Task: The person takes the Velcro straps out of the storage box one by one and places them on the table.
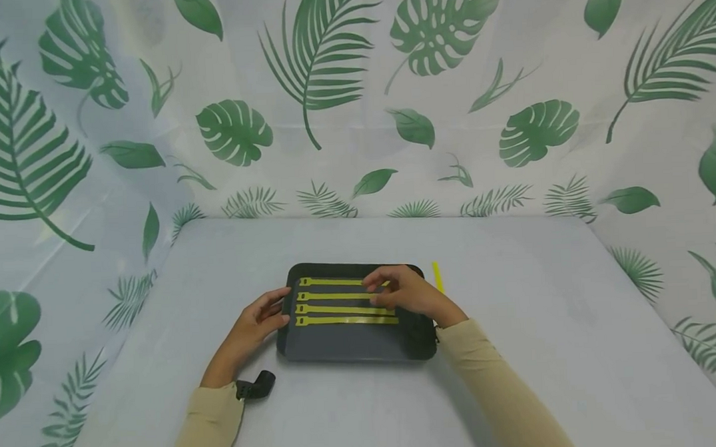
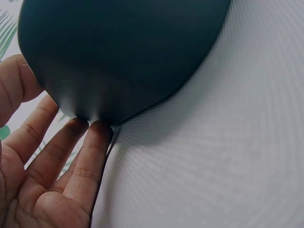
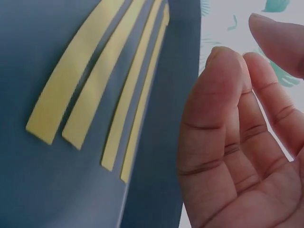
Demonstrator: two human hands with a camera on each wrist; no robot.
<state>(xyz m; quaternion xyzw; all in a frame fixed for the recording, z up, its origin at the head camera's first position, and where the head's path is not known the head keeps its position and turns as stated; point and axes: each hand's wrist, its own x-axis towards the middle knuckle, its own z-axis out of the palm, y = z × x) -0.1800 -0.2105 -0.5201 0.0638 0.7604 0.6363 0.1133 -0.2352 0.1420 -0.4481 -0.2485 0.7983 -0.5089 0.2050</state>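
Observation:
A dark rectangular tray (image 1: 339, 345) holds several yellow hook-and-loop cable straps (image 1: 344, 320), laid side by side with their slotted heads toward the left. My left hand (image 1: 260, 321) is at the tray's left end. In the left wrist view its fingertips (image 2: 100, 130) touch the outer wall of the tray, fingers fairly straight. Over the right part of the tray hovers my right hand (image 1: 405, 291), its fingers loosely bent. Nothing is between them in the right wrist view, where the straps' plain ends (image 3: 42, 128) lie beside the hand.
Another yellow strip (image 1: 438, 277) lies on the white table (image 1: 516, 270) just past the tray's right side. A black wrist device (image 1: 257, 386) is on my left wrist. Leaf-printed sheeting (image 1: 355, 150) stands behind the table and along its sides.

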